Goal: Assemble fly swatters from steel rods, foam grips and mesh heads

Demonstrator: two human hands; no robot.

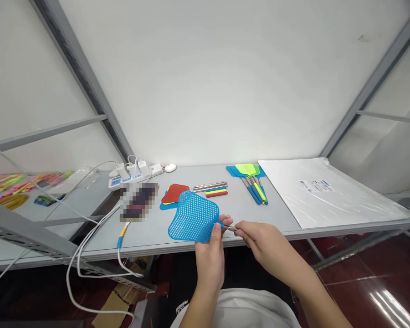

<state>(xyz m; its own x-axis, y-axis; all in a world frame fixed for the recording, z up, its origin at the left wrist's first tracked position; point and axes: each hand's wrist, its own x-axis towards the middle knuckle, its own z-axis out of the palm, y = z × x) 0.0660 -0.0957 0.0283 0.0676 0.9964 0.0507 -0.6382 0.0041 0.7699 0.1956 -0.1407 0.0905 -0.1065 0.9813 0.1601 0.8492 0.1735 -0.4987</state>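
A blue perforated fly swatter head (195,217) is held over the table's front edge. My left hand (210,255) grips it near its neck, thumb on top. From the neck a short metal rod (230,228) points right, and the closed fingers of my right hand (259,237) pinch its other end. Just behind lie red, yellow and blue swatter heads (175,193) in a stack. Beside them are several metal rods (210,186) and several coloured handles (216,192). Farther right, a pile of whole fly swatters (252,182) has blue, green and yellow heads.
A large white wrapped board (328,193) covers the right side of the table. On the left stand a power strip (136,174) with plugs and a white mouse (171,167). White cables (75,269) hang over the left edge. A metal shelf post (85,77) rises at back left.
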